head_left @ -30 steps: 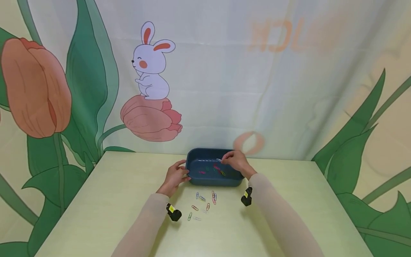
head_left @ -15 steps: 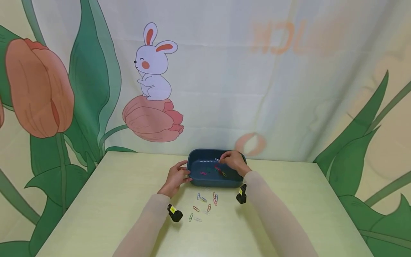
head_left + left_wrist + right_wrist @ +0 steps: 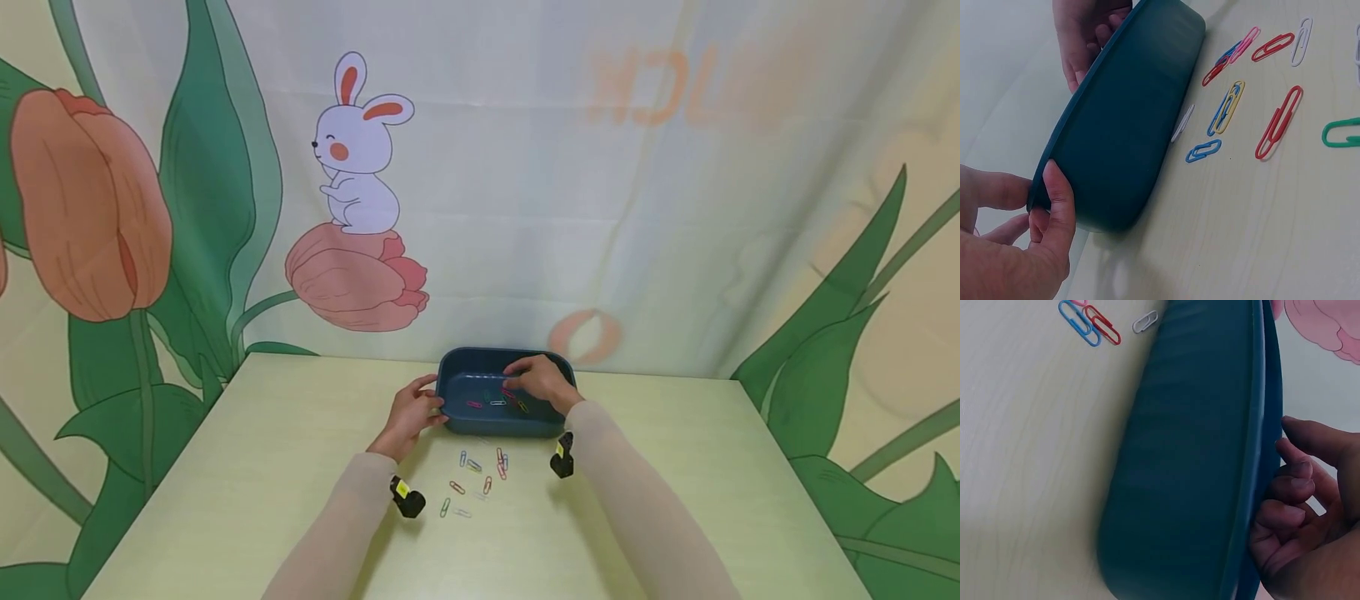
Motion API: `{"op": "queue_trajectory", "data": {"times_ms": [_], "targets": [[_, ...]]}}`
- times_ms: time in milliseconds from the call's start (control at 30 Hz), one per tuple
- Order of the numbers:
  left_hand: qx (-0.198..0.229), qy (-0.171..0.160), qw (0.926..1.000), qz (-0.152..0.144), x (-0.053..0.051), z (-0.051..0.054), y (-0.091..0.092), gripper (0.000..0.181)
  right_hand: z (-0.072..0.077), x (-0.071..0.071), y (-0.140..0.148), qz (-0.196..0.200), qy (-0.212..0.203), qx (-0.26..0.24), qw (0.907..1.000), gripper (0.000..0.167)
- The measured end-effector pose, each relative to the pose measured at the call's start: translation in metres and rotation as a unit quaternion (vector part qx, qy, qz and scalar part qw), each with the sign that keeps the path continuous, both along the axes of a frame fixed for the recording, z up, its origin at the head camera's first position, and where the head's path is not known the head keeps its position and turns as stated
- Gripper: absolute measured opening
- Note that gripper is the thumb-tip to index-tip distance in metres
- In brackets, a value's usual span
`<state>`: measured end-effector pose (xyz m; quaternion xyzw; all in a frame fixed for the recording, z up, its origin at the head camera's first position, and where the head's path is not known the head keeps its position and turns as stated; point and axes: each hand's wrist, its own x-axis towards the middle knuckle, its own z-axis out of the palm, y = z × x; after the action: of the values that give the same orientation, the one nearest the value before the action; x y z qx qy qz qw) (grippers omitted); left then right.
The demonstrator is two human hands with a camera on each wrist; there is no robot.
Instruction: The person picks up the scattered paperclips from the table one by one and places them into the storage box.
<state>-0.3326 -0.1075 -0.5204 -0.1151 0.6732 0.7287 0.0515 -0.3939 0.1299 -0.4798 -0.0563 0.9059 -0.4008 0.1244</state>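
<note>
A dark blue plastic bin (image 3: 502, 427) stands near the back of the table with several coloured paper clips in it, including a white paper clip (image 3: 498, 403) and a pink paper clip (image 3: 475, 404). My left hand (image 3: 412, 412) grips the bin's left end, thumb and fingers on either side of the rim in the left wrist view. Over the bin's right half hovers my right hand (image 3: 542, 381), thumb and forefinger apart with nothing between them. In the right wrist view its other fingers (image 3: 1279, 519) are loosely curled beside the rim.
On the table in front of the bin lie several paper clips, among them a green paper clip (image 3: 445, 507), a red paper clip (image 3: 1279, 122) and a yellow one (image 3: 1230, 107). A printed curtain (image 3: 487, 208) hangs behind the table's back edge.
A white paper clip that my right hand pinched has been let go and lies on the bin's floor. The right thumb and forefinger have parted. My left hand stays on the bin.
</note>
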Motion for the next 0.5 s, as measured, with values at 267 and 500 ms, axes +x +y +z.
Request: {"op": "queue_trajectory", "data": {"times_ms": [267,500], "targets": [[0.002,0.005,1.0,-0.003,0.002,0.001,0.0,0.053,0.01,0.008,0.002,0.019,0.006,-0.006,0.9998,0.036],[0.0,0.006,1.0,-0.005,0.003,0.003,0.0,0.053,0.017,0.02,0.004,0.023,0.025,-0.018,0.9993,0.037]]}}
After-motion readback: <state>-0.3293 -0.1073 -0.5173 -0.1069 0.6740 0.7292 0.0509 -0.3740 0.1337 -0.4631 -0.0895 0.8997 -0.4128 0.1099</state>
